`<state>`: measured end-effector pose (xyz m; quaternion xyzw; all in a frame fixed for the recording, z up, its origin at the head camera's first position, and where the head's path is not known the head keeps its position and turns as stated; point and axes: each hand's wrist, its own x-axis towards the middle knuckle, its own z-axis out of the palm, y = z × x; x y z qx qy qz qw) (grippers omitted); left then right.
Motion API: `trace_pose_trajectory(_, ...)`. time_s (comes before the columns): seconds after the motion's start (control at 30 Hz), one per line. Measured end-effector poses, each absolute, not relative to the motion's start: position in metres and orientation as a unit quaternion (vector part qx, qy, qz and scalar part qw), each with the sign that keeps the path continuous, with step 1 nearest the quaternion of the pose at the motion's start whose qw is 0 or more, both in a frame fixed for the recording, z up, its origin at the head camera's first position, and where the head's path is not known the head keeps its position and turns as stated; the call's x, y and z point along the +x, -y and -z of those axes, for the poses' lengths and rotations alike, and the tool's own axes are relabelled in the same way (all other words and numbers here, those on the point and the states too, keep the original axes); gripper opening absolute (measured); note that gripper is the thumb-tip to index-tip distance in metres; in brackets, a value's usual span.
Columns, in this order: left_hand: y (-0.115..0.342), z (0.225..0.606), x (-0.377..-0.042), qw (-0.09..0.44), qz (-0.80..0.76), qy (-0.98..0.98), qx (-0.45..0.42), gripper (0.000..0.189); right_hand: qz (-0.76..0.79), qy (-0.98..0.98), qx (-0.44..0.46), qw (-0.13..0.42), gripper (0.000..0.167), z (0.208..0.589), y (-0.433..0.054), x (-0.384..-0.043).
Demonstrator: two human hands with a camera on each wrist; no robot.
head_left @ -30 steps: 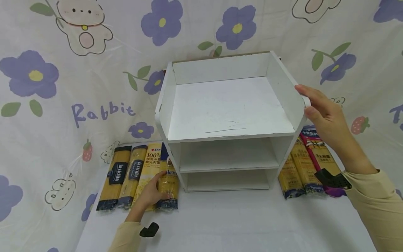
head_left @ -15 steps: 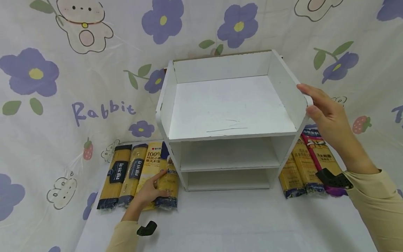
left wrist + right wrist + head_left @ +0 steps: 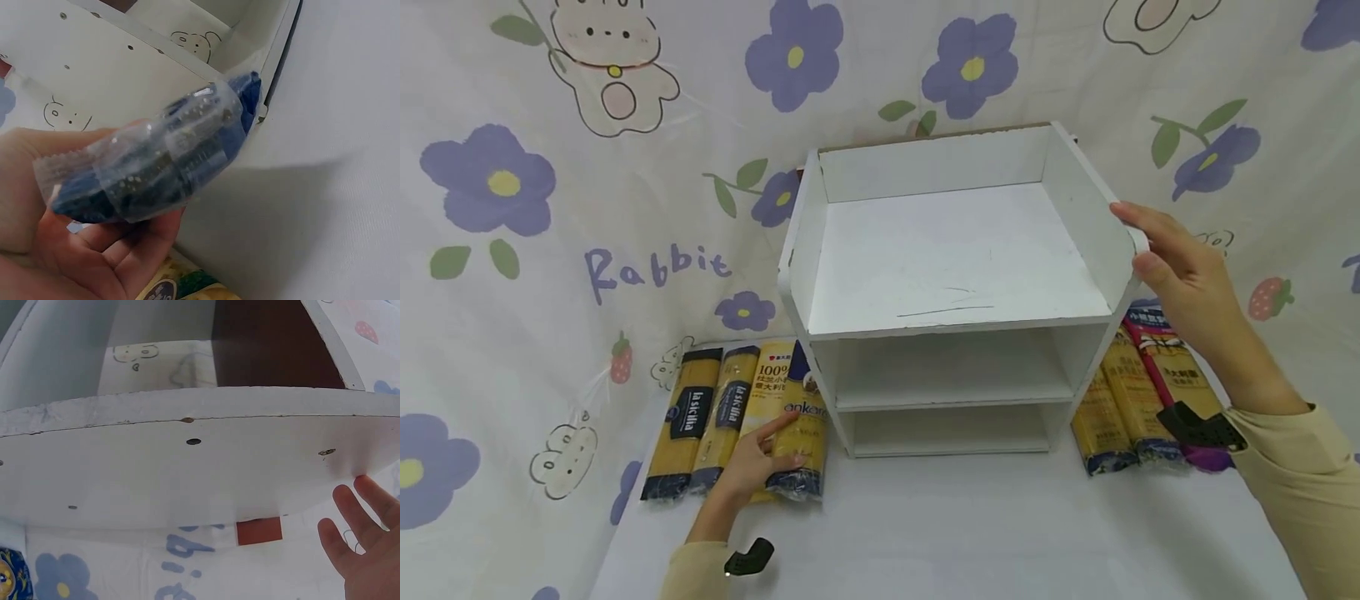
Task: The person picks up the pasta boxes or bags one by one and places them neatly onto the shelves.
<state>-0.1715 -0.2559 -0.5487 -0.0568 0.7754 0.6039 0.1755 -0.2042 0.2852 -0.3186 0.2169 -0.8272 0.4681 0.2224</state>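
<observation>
My left hand [image 3: 747,468] grips a yellow pasta pack [image 3: 809,432] lettered "ankara", at the right end of the left row, beside the white shelf unit [image 3: 955,369]. In the left wrist view, the blue, crinkled clear-wrapped end of the pasta pack [image 3: 169,156] lies between the thumb side and the fingers beneath, with a shadow on the table. My right hand [image 3: 1187,279] rests at the front upper corner of the shelf's right side panel. The right wrist view shows the right hand's fingers [image 3: 359,519] straight and spread beside that panel.
More pasta packs [image 3: 681,425] lie left of the held one, and several others [image 3: 1138,400] lie right of the shelf, partly behind my right arm. The shelf has an upper tray and two lower compartments. A patterned curtain [image 3: 647,183] hangs behind the white table [image 3: 947,525].
The head view has shifted slightly. My left hand keeps its hold, and the near end of the pasta pack has moved slightly left relative to the shelf. My right hand stays at the panel.
</observation>
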Motion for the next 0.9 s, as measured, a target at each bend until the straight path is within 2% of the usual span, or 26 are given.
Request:
trace_pose_trajectory(0.17,0.257,0.543,-0.166,0.170,-0.616,-0.768,-0.048,0.078,-0.465,0.829,0.219,0.220,0.046,0.318,-0.284,-0.205)
trace_pose_trajectory(0.43,0.265,0.514,-0.164,0.127,-0.618,-0.774,-0.051,0.078,-0.464,0.831,0.214,0.221,0.046,0.318,-0.284,-0.203)
trace_pose_trajectory(0.9,0.275,0.443,-0.160,-0.005,-0.670,-0.742,0.020,0.078,-0.465,0.829,0.212,0.229,0.045,0.318,-0.284,-0.203)
